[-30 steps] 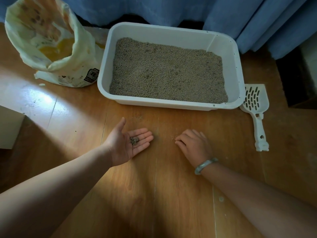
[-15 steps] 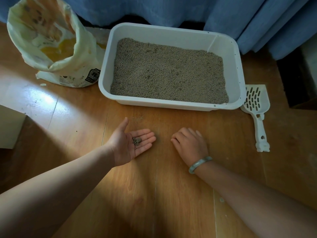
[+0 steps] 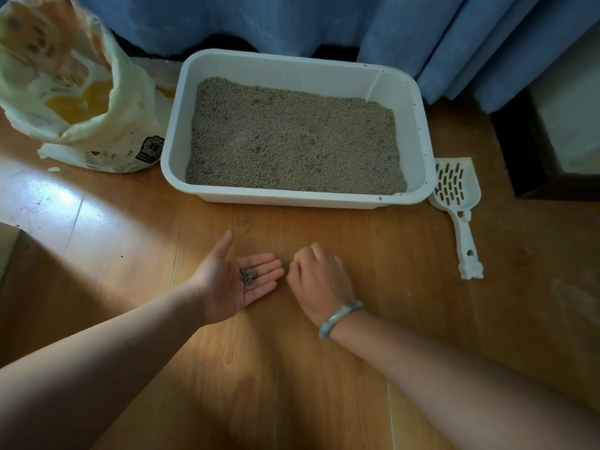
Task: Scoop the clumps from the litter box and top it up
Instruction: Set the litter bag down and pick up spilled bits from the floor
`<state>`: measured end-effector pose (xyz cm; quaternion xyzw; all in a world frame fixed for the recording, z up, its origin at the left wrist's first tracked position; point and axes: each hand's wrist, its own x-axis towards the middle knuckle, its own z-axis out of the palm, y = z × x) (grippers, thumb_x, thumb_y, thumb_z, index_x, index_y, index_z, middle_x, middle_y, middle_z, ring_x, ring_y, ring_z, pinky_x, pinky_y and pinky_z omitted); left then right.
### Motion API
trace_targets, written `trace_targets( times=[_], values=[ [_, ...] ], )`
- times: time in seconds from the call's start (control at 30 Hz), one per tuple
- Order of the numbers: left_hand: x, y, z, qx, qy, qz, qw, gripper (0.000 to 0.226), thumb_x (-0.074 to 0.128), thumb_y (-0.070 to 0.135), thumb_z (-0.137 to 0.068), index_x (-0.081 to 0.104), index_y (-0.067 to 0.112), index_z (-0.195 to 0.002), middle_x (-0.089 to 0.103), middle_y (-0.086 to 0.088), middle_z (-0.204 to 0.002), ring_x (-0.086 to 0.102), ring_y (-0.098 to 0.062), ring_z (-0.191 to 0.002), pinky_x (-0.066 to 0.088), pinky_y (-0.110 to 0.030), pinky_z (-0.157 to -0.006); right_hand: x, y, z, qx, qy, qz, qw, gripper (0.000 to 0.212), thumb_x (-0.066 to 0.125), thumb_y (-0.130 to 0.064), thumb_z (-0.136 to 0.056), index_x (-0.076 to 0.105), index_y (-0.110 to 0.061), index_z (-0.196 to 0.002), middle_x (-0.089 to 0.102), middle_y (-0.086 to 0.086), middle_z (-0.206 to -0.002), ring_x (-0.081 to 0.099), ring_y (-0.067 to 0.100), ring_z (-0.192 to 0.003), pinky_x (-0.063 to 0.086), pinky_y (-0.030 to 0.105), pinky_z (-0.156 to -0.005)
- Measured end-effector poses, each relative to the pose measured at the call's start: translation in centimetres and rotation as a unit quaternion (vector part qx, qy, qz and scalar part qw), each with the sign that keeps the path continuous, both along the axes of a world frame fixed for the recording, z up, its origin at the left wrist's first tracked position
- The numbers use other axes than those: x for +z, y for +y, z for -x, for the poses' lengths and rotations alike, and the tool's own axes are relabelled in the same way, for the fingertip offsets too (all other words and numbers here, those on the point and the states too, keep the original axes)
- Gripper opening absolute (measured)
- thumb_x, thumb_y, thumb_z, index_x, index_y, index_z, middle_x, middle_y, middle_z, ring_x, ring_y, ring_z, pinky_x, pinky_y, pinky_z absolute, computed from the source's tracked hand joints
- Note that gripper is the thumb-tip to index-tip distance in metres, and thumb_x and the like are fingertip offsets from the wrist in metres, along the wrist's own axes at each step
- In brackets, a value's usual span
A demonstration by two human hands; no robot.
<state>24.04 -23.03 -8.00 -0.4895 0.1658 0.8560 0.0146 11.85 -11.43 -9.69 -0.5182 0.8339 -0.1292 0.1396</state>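
Item 1, litter box [image 3: 292,199]: white plastic, rectangular, on wood floor [image 3: 406,303], back edge near blue curtain [image 3: 292,24]; holds grey-beige granular litter [image 3: 292,138], fairly level, covering approx. the whole base.

Item 2, scoop [image 3: 462,219]: white plastic w/ slotted head; lies flat on floor just beside box's R front corner, head toward the box, handle pointing away toward the person; not in either hand.

Item 3, litter bag [image 3: 97,141]: cream w/ orange print, top open and slumped; stands on floor at L of box, touching or nearly touching its L wall.

Item 4, left hand [image 3: 227,280]: palm up, fingers straight and together, thumb spread out; low over floor in front of box; carries small dark clumps [image 3: 248,277] at base of fingers, loose, not gripped.

Item 5, right hand [image 3: 319,280]: back of hand up, fingers curled under toward floor, knuckles just beside L fingertips, not touching them; fingertips hidden, so cannot tell whether it pinches anything; pale green bangle [image 3: 337,318] on wrist.

Misc.: a few stray specks on floor in front of box, nr. the hands; bright patch of light on floor at L.
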Motion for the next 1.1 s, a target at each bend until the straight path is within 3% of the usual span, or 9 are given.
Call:
trace_targets(
  times=[0.1,0.23,0.3,0.4,0.53,0.67,0.9,1.0,1.1],
  values=[
    [0.1,0.4,0.1,-0.012,0.005,0.001,1.0,0.081,0.028,0.069,-0.089,0.06,0.0,-0.115,0.071,-0.014,-0.097,0.07,-0.022,-0.086,0.058,-0.032,-0.073,1.6,-0.5,-1.7,0.023,-0.062,0.06,0.996,0.039,0.02,-0.036,-0.09,0.051,-0.016,-0.08,0.05,-0.001,-0.083,0.042,0.013,-0.071,0.032,0.028,-0.07],
    [0.7,1.0,0.4,-0.03,0.02,-0.001,0.999,0.078,0.028,0.067,-0.09,0.063,0.0,-0.107,0.07,-0.011,-0.077,0.07,-0.018,-0.068,0.057,-0.026,-0.056,2.1,-0.3,-2.6,0.061,-0.051,0.109,0.991,0.035,0.033,-0.032,-0.092,0.065,-0.016,-0.094,0.06,0.0,-0.091,0.056,0.017,-0.082,0.04,0.032,-0.075],
    [1.0,1.1,0.6,-0.031,0.023,0.004,0.999,0.078,0.028,0.067,-0.09,0.062,-0.001,-0.106,0.07,-0.012,-0.077,0.07,-0.018,-0.068,0.058,-0.027,-0.058,2.1,0.4,-2.0,0.063,-0.044,0.14,0.987,0.03,0.039,-0.029,-0.092,0.066,-0.018,-0.1,0.061,-0.003,-0.091,0.057,0.015,-0.083,0.04,0.03,-0.074],
    [1.0,1.0,0.7,-0.026,0.008,0.011,1.0,0.08,0.028,0.068,-0.089,0.059,-0.002,-0.114,0.071,-0.016,-0.101,0.071,-0.023,-0.087,0.059,-0.031,-0.073,1.4,2.6,0.3,0.04,-0.046,0.138,0.989,0.025,0.042,-0.03,-0.091,0.065,-0.02,-0.096,0.061,-0.004,-0.09,0.057,0.013,-0.081,0.043,0.03,-0.075],
    [1.1,0.8,0.7,-0.026,0.005,0.006,1.0,0.082,0.027,0.069,-0.089,0.057,-0.001,-0.118,0.067,-0.017,-0.114,0.067,-0.025,-0.102,0.056,-0.033,-0.085,-0.2,6.8,5.3,-0.089,-0.046,0.015,0.995,0.018,0.051,-0.03,-0.091,0.065,-0.02,-0.098,0.059,-0.004,-0.095,0.053,0.011,-0.086,0.043,0.03,-0.081],
    [1.1,0.9,0.9,-0.03,0.003,0.007,1.0,0.081,0.027,0.069,-0.089,0.057,-0.001,-0.118,0.067,-0.017,-0.115,0.066,-0.025,-0.104,0.051,-0.034,-0.091,-1.5,10.1,8.3,-0.091,0.027,-0.009,0.995,0.012,0.065,-0.02,-0.085,0.069,-0.017,-0.095,0.064,0.0,-0.089,0.06,0.02,-0.083,0.044,0.033,-0.073],
    [0.9,1.4,1.8,-0.038,-0.002,0.006,0.999,0.081,0.028,0.068,-0.089,0.057,-0.002,-0.118,0.067,-0.018,-0.114,0.067,-0.025,-0.103,0.054,-0.034,-0.087,-1.7,10.2,7.6,-0.039,0.055,0.032,0.997,0.035,0.042,-0.035,-0.087,0.073,-0.018,-0.09,0.067,-0.003,-0.081,0.059,0.019,-0.075,0.047,0.031,-0.066],
    [0.9,1.7,2.2,-0.043,0.001,0.002,0.999,0.081,0.029,0.068,-0.089,0.056,-0.002,-0.119,0.067,-0.018,-0.114,0.067,-0.025,-0.103,0.055,-0.035,-0.087,-1.9,9.8,7.2,-0.042,0.028,0.053,0.997,0.029,0.047,-0.029,-0.086,0.073,-0.015,-0.086,0.066,-0.002,-0.078,0.058,0.02,-0.072,0.05,0.033,-0.065],
    [1.0,1.9,2.7,-0.041,0.0,0.0,0.999,0.081,0.029,0.068,-0.089,0.056,-0.002,-0.12,0.067,-0.018,-0.114,0.067,-0.026,-0.103,0.052,-0.035,-0.088,-2.1,9.7,7.4,-0.037,0.019,0.057,0.998,0.009,0.067,-0.01,-0.08,0.073,-0.013,-0.085,0.067,0.0,-0.077,0.059,0.021,-0.072,0.049,0.031,-0.065]
  ],
)
